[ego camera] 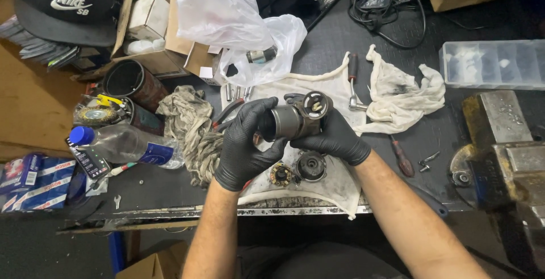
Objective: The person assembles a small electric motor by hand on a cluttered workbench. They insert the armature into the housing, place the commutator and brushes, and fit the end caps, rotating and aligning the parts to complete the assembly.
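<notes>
Both my hands wear black gloves and hold one grey metal cylindrical part [298, 117] above the workbench. My left hand [245, 142] wraps the smooth cylinder end. My right hand [335, 137] cups the other end from below, where a round ring-shaped fitting [315, 104] sticks up. Under the hands lies a stained white cloth [335, 182] carrying two small round parts: a brown toothed piece [280, 174] and a dark dome-shaped piece [311, 166].
A ratchet wrench [353, 83] and a red-handled screwdriver [402, 158] lie to the right, beside a crumpled white rag [406, 94]. A bench vise [502, 154] stands at far right. A plastic bottle [122, 145], grey rag [190, 125], cans, boxes and a plastic bag [227, 17] crowd the left and back.
</notes>
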